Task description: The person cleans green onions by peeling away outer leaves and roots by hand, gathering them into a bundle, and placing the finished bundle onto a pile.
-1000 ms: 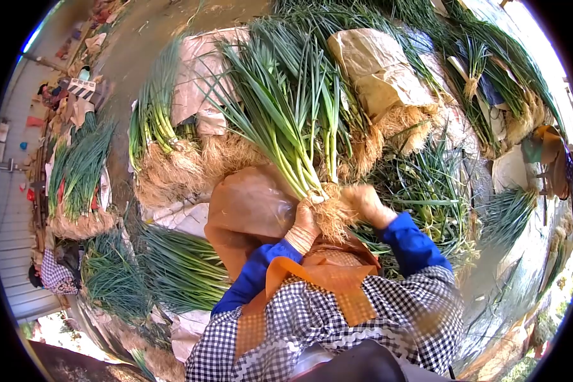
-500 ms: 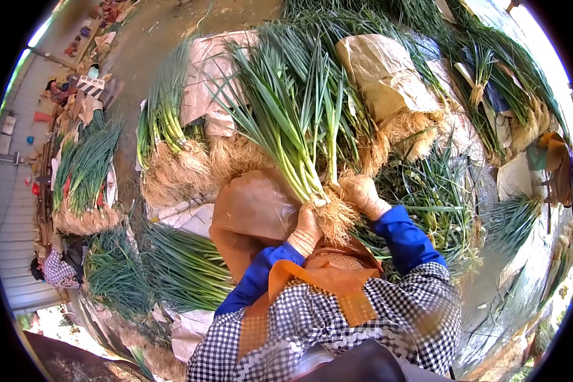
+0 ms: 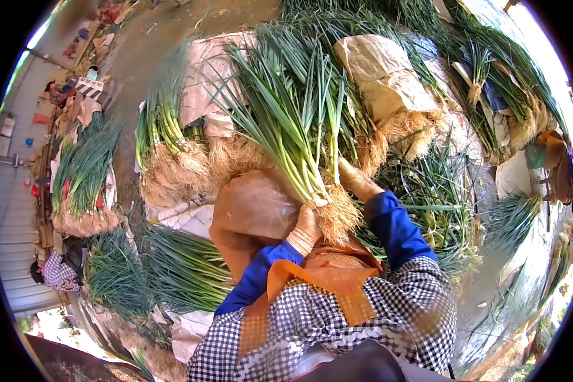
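My left hand (image 3: 307, 224) is wrapped round the base of a bunch of long green leafy stalks (image 3: 286, 137), just above their tan, stringy roots (image 3: 337, 218). The stalks lean up and away from me, over an orange-brown apron (image 3: 251, 204) on my lap. My right hand (image 3: 352, 177) is beside the pale stems on the bunch's right side, above the roots. Its fingers are largely hidden behind the stems, so their grip cannot be made out.
Rooted bundles lie ahead, some by brown paper (image 3: 385, 73). Loose green leaves (image 3: 426, 191) are heaped at my right, and another pile of stalks (image 3: 188, 264) is at my left. A person in a checked top (image 3: 58, 272) is at the far left.
My right hand has moved from beside the roots up and forward to the stems. My left hand has kept its hold on the bunch.
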`<state>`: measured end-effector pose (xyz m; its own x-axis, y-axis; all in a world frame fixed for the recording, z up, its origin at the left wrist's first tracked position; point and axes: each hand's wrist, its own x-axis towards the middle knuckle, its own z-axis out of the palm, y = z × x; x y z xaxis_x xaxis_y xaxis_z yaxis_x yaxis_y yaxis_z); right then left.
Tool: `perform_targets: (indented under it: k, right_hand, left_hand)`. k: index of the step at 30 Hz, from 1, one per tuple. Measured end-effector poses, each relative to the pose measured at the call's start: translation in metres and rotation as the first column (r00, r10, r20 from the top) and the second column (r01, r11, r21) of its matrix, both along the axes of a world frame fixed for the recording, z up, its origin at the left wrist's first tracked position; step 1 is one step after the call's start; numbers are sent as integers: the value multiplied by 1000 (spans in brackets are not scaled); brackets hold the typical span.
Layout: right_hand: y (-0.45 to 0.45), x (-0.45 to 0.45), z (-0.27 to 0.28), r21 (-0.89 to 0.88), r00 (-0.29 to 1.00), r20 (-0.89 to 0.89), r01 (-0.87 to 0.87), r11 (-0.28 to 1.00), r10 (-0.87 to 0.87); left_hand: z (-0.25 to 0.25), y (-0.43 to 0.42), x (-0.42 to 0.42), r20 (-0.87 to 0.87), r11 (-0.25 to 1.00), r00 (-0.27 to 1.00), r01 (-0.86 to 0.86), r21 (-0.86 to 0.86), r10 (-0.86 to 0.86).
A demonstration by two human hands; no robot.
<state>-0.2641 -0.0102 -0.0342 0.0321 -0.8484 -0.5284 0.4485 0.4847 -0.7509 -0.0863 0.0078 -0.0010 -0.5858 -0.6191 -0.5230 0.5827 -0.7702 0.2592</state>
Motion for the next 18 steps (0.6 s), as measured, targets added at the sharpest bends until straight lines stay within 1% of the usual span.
perform_targets:
  k: [2,3,4,5,6,7,8,9,10,11,12,13,14,15,16,18]
  right_hand:
    - [-13,22,11,-259,991,-116,32,965,-64]
    - [-23,26,9,-211,887,-453,-5,977,-93]
    - [-20,28,7,-221,554,-821,-81,972,-141]
    - [-12,28,5,-268,378,-905,-156,951,-193]
    - [-4,34,32,-295,194,-948,-237,926,-252]
    - [-1,37,33,-138,326,-944,-227,964,-59]
    - [-1,35,34,-52,250,-968,-289,956,23]
    - [-3,31,33,-42,331,-943,-244,969,42]
    - [-3,27,30,-28,411,-910,-199,980,58]
    - [-4,16,14,10,551,-823,-232,973,140]
    - [-2,15,44,53,705,-683,-216,975,193]
    - [-7,11,25,-19,574,-813,-195,981,98]
    - [-15,5,6,-95,422,-907,-187,978,-7]
    - [-28,-1,6,-52,347,-938,-200,979,21]
    - [-54,2,53,254,120,-949,-252,934,290]
    - [-81,-7,20,175,-41,-984,-355,918,172]
  left_hand:
    - [0,1,4,35,999,999,11,34,-12]
    - [0,0,5,37,999,999,7,34,-9]
    - [0,0,6,-30,1000,999,15,8,-14]
    - [-1,1,9,-93,1000,995,24,-16,-25]
    - [-1,2,13,-153,999,987,32,-38,-38]
    - [2,3,13,-144,998,988,47,-33,-51]
    - [5,2,10,-141,997,988,62,-35,-66]
    - [7,3,7,-78,998,996,47,-50,-51]
    - [5,3,5,-81,998,995,48,-51,-52]
    - [3,2,5,-65,998,996,56,-19,-58]
    - [-1,2,5,-48,998,997,64,14,-63]
    - [-4,2,5,-48,998,997,63,14,-62]
    - [-7,3,5,-14,997,997,74,14,-73]
    - [-10,5,5,21,996,996,85,17,-86]
    - [-12,7,-1,111,993,987,118,0,-117]
    - [-35,8,-1,94,992,989,116,-53,-110]
